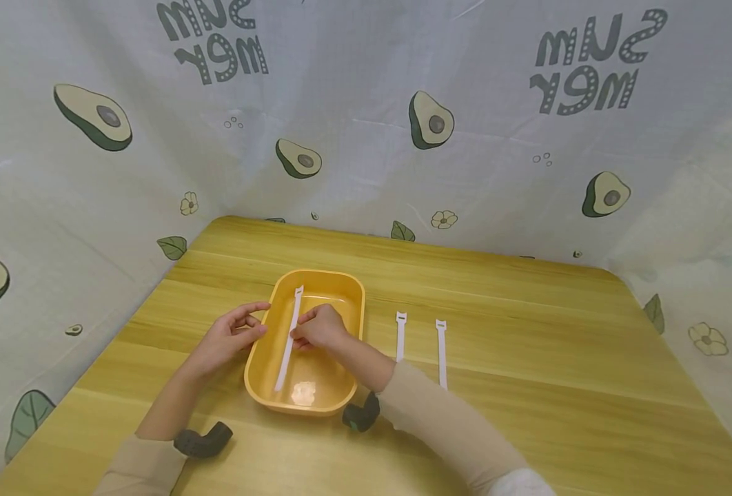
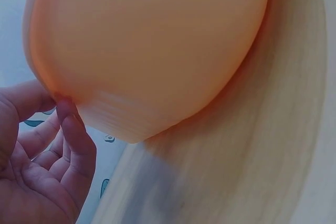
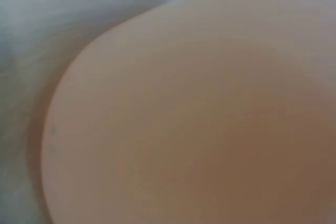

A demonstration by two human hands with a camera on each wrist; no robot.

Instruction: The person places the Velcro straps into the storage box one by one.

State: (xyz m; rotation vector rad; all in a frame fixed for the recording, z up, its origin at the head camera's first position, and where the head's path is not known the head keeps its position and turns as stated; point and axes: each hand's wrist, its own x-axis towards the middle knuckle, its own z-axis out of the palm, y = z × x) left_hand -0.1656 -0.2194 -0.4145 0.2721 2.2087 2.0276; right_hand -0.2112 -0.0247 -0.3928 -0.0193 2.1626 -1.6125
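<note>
In the head view a yellow plastic tray (image 1: 358,303) with raised walls and rounded corners lies on the table. My left hand (image 1: 225,337) holds its left rim, and the left wrist view shows a thumb and finger at the edge of the tray wall (image 2: 157,51). Reaching into the tray, my right hand (image 1: 321,326) pinches a white cable tie (image 1: 286,358) near its middle. That strap lies lengthwise along the tray's left side, slotted head at the far end. Only the blurred tray wall (image 3: 157,129) fills most of the right wrist view; the hand's grip is hidden there.
Right of the tray, two more white cable ties, a nearer one (image 1: 400,337) and a farther one (image 1: 442,351), lie on the wooden table (image 1: 527,386), partly covered by the right arm. Dark wrist devices sit by both sleeves. A printed avocado curtain (image 1: 353,207) encloses the table.
</note>
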